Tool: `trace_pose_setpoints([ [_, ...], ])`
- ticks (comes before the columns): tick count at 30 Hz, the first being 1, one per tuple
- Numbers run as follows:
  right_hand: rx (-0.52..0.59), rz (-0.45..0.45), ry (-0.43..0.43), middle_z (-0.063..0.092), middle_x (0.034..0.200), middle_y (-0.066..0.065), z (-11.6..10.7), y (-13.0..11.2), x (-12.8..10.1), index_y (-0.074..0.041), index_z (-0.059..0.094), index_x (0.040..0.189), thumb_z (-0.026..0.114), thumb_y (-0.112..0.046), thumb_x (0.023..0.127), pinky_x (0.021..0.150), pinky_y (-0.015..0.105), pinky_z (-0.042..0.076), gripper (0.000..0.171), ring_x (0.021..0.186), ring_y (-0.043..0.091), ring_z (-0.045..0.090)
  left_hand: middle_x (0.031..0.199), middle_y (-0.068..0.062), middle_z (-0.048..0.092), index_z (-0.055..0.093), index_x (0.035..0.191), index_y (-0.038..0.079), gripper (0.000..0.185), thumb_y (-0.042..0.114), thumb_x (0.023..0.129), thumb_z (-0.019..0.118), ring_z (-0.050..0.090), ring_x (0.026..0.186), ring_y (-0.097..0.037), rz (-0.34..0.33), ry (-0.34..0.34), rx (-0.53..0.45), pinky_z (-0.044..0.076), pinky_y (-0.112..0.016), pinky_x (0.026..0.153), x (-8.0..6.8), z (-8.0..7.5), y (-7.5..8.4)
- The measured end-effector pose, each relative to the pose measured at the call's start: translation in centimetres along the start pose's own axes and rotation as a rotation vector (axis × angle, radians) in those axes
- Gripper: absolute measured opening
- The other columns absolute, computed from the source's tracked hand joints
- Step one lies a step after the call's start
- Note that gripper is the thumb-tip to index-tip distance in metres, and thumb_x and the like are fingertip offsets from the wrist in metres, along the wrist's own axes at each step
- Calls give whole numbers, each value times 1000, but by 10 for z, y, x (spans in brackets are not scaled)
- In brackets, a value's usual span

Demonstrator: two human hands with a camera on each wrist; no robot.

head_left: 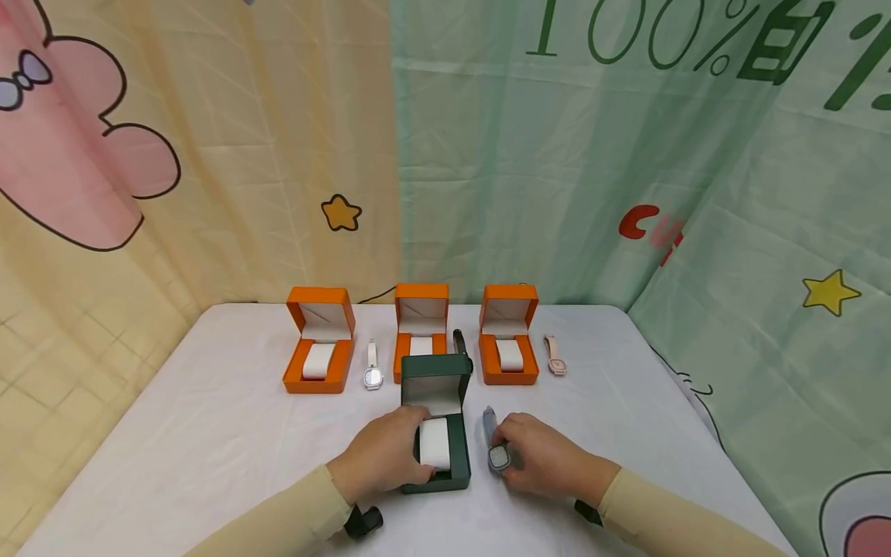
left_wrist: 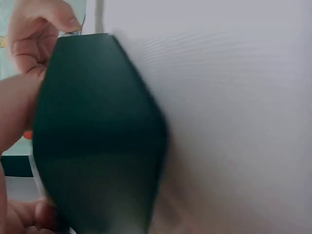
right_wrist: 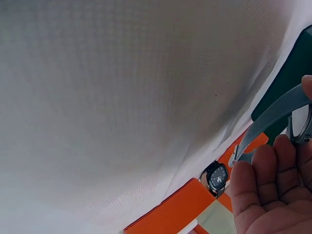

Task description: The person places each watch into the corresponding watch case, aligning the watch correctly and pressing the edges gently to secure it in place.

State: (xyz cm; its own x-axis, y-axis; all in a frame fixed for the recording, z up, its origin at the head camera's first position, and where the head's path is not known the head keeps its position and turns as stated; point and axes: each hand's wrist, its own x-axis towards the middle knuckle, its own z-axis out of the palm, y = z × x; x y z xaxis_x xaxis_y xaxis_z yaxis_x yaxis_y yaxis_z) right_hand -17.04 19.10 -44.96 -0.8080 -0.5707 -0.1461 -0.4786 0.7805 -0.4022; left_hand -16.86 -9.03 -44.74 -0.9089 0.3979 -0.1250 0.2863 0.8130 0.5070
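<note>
Both hands work near me: my left hand [head_left: 381, 456] grips the open dark green watch box [head_left: 437, 422] on the white surface [head_left: 209, 433], while my right hand [head_left: 546, 455] pinches a grey-strapped wristwatch [head_left: 496, 447] just beside it.

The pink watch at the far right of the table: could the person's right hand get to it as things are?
Probably yes, but not freely. The right hand already pinches a grey watch. The pink watch lies uncovered beside an orange box, with bare table between.

Three boxes [head_left: 421, 329] stand behind the nearer box [head_left: 436, 422]; a watch [head_left: 497, 452] lies right of it.
</note>
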Motion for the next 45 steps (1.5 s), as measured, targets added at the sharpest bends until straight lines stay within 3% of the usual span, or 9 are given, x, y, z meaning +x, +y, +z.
trace_pose_setpoints([
  [6,18,-8,18,63,108,-11,-2,-2,-2,-20,65,109,86,-20,84,100,37,58,32,100,6,56,121,-5,64,56,137,8,78,38,76,94,59,95,-18,-9,30,-75,58,-43,89,-7,-1,-1],
  [12,22,-10,52,63,111,-11,-7,-5,-7,-21,66,109,85,-20,86,104,40,57,31,105,8,57,122,-4,61,55,138,11,78,39,77,94,59,96,-16,34,62,-41,60,-41,91,-18,-8,2],
  [19,21,-72,135,64,110,-9,-26,-16,-14,-18,66,110,85,-15,86,100,38,58,32,106,13,60,129,-3,56,55,139,14,78,39,76,94,58,98,-15,108,152,11,61,-37,88,-33,-28,13],
  [24,45,-93,200,65,112,-8,-43,-29,-15,-18,65,111,86,-15,86,99,37,59,33,107,16,60,122,3,60,50,139,13,77,31,78,93,58,94,-11,155,224,-22,58,-29,80,-40,-45,25],
  [34,82,-225,339,65,113,-7,-63,-46,-10,-17,64,111,88,-14,85,97,34,60,35,108,13,61,134,-2,55,43,149,11,80,15,83,89,64,103,-17,189,258,-169,60,-26,84,-30,-62,42],
  [38,88,-247,380,65,113,-7,-66,-46,-11,-17,64,111,88,-11,84,96,33,60,37,108,12,61,136,-3,55,43,151,12,82,17,84,89,62,103,-18,184,258,-181,59,-26,85,-27,-63,45],
  [45,172,-300,433,66,115,-6,-71,-52,-5,-14,64,115,86,-7,85,98,33,61,37,112,11,65,139,-5,54,42,152,10,81,16,86,88,62,101,-14,233,275,-196,59,-26,84,-20,-66,46],
])
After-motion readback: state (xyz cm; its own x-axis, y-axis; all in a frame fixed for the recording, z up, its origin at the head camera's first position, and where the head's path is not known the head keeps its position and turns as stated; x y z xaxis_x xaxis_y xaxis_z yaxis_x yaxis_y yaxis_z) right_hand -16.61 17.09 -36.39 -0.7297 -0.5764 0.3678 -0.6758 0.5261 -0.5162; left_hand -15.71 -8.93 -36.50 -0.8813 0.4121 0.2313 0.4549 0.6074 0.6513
